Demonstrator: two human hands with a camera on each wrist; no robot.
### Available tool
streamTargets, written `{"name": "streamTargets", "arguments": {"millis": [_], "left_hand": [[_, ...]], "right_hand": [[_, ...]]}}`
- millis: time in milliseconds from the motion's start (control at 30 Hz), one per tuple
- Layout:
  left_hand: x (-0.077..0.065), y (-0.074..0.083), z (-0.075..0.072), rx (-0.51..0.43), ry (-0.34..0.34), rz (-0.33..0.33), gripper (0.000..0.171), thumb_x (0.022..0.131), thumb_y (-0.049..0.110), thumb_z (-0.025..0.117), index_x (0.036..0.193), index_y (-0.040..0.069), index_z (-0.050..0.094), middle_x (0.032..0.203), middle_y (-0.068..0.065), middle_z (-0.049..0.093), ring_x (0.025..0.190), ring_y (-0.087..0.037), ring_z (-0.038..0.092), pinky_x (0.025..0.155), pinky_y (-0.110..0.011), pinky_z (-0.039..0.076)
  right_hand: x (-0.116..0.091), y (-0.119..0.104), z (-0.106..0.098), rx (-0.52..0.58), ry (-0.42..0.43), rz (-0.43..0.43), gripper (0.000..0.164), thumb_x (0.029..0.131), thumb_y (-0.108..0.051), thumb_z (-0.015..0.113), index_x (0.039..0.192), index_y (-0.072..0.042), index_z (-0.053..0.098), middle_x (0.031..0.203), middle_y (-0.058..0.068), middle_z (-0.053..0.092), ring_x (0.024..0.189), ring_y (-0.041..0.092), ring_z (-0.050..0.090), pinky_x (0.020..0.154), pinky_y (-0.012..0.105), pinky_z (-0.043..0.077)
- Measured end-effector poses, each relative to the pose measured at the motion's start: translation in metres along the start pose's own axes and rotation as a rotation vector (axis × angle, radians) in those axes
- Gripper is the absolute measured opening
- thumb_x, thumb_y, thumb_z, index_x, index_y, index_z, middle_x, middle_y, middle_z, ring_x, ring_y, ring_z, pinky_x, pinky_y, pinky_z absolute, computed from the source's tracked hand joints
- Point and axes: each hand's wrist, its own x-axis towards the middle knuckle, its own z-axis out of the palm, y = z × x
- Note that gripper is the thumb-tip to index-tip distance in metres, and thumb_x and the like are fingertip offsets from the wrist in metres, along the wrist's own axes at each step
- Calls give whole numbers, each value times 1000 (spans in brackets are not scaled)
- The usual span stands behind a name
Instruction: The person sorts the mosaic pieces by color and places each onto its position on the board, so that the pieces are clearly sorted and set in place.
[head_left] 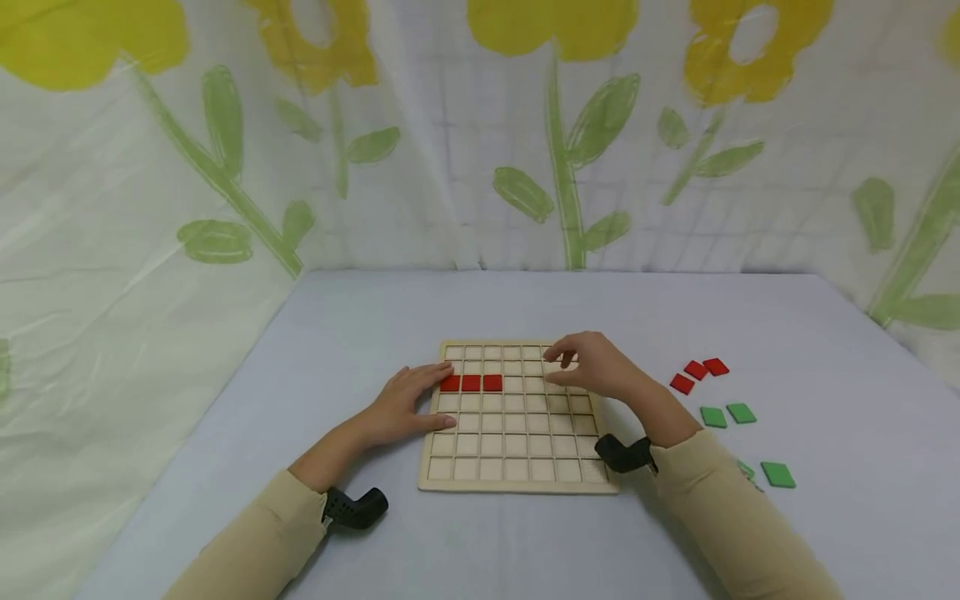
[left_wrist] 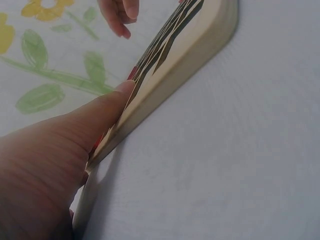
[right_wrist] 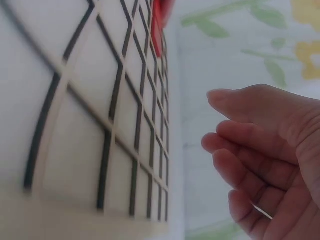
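A square wooden grid board (head_left: 517, 486) lies flat on the table. Three red square tiles (head_left: 471, 383) sit side by side in one of its rows, starting at the left edge. My left hand (head_left: 405, 404) rests on the board's left edge, fingers and thumb extended; the left wrist view shows the thumb lying along the wooden rim (left_wrist: 185, 65). Above the board's right part hovers my right hand (head_left: 596, 367), its fingers loosely bent. In the right wrist view nothing shows between that thumb and the fingers (right_wrist: 227, 160).
Right of the board lie loose red tiles (head_left: 696, 370) and, nearer, several green tiles (head_left: 741, 413), one partly hidden by the right sleeve (head_left: 720, 508). A curtain (head_left: 450, 167) with painted flowers hangs behind the table (head_left: 360, 317). Each wrist wears a black camera mount (head_left: 358, 508).
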Motion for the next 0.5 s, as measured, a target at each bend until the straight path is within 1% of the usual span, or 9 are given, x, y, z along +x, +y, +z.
{"name": "streamTargets", "arguments": {"millis": [133, 300, 367, 500], "left_hand": [[2, 1, 0, -1, -9, -4, 78, 81, 40, 70, 144, 9, 36, 151, -7, 32, 142, -29, 23, 117, -52, 5], [1, 1, 0, 7, -1, -2, 78, 81, 41, 70, 143, 8, 37, 151, -8, 33, 141, -30, 25, 116, -53, 6], [0, 0, -1, 8, 1, 4, 78, 81, 41, 70, 143, 7, 36, 151, -9, 33, 141, -31, 24, 116, -54, 6], [-1, -1, -1, 5, 2, -3, 79, 80, 42, 70, 143, 8, 36, 151, -9, 33, 141, -30, 24, 117, -53, 5]], "right_hand": [[-13, 14, -12, -27, 44, 6, 31, 81, -15, 72, 107, 0, 67, 105, 13, 67, 88, 21, 58, 78, 38, 49], [-32, 27, -25, -43, 89, 20, 31, 80, -15, 73, 107, 0, 67, 103, 13, 68, 86, 20, 58, 81, 42, 48], [-39, 33, -30, -46, 96, 32, 31, 80, -15, 72, 107, 0, 68, 103, 13, 68, 86, 20, 58, 81, 42, 48], [-50, 43, -38, -57, 103, 62, 31, 80, -16, 72, 107, -2, 68, 104, 13, 69, 87, 20, 58, 79, 37, 47]]}}
